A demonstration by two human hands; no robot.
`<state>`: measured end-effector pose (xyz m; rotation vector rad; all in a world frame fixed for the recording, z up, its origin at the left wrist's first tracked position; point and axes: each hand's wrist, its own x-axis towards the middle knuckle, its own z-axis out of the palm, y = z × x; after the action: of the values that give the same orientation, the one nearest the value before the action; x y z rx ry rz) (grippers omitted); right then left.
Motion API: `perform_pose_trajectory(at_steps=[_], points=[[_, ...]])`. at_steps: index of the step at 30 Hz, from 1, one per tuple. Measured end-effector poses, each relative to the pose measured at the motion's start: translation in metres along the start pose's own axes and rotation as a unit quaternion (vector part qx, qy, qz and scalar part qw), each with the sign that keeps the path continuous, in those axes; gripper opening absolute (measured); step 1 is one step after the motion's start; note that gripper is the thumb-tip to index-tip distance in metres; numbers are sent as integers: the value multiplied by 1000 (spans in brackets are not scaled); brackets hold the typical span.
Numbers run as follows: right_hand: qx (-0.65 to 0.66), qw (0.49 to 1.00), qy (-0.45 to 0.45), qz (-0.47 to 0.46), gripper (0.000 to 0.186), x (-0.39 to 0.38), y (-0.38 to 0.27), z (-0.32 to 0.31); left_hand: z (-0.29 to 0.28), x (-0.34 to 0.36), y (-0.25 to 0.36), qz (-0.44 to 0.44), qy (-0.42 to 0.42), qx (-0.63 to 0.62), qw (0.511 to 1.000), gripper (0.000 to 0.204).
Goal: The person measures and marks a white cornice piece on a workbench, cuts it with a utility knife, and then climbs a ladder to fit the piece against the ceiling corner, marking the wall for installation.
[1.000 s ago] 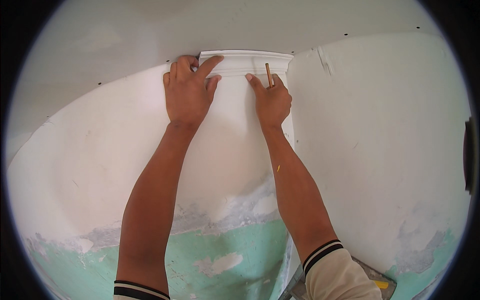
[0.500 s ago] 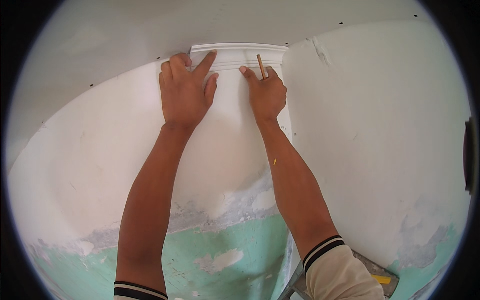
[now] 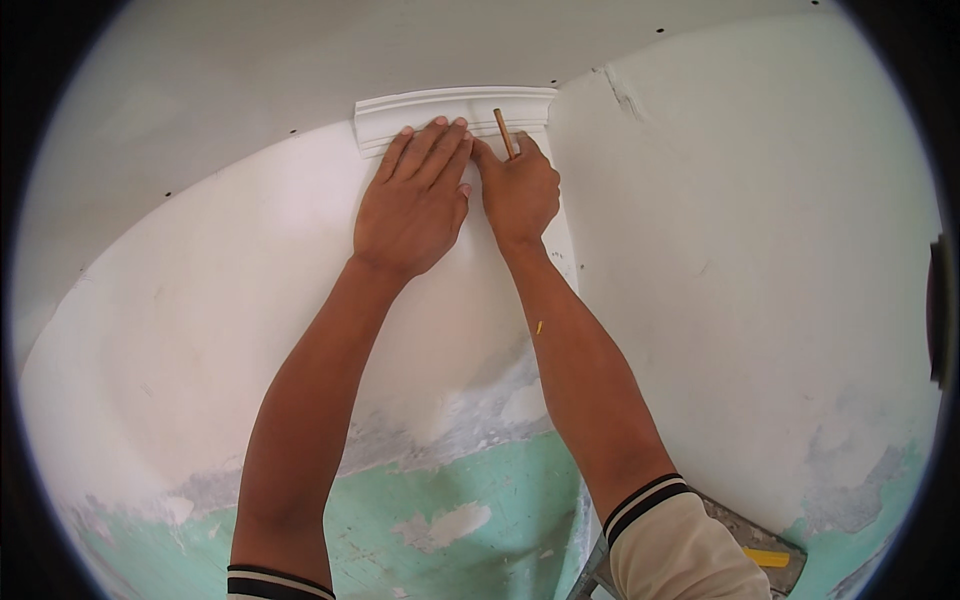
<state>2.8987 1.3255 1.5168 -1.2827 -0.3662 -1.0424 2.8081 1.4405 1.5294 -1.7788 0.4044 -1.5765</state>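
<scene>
A short white piece of crown moulding (image 3: 440, 104) sits where the wall meets the ceiling, its right end at the room corner. My left hand (image 3: 412, 200) lies flat against its lower part, fingers stretched out and side by side. Beside it, my right hand (image 3: 520, 195) is closed around a brown pencil (image 3: 503, 130), which points upward in front of the moulding. The right thumb reaches toward the moulding's lower edge, close to the left fingertips. The right hand's curled fingers are partly hidden behind its back.
The ceiling (image 3: 250, 70) carries a row of dark screw heads along its edge. A right-hand wall (image 3: 740, 250) meets the front wall (image 3: 230, 300) at the corner; green paint shows low down. At bottom right, a grey platform (image 3: 790, 555) bears a yellow strip.
My left hand has moved right and down from the moulding's left end to its middle, and its fingers have straightened together. My right hand keeps the pencil near the same spot.
</scene>
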Motion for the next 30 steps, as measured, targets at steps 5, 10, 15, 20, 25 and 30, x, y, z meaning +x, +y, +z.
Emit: perform_pose_trajectory(at_steps=[5,10,15,20,25,30], points=[[14,1000,-11,-16,63,5,10,-5,2,4,5,-6,-1,15,1000,52],[87,995,-51,11,71,-30,34,-43,1,4,6,-7,-17,47,999,52],[207,972,-77,76,54,-99,56,-89,4,2,7,-9,-23,58,998,53],[308,915,-145,215,42,-147,82,-125,4,4,8,-9,-15,58,998,54],[299,931,-120,174,43,-177,99,-141,3,6,11,-12,-16,66,998,53],[221,948,-147,174,39,-184,94,-161,-1,2,12,-22,-11,68,997,51]])
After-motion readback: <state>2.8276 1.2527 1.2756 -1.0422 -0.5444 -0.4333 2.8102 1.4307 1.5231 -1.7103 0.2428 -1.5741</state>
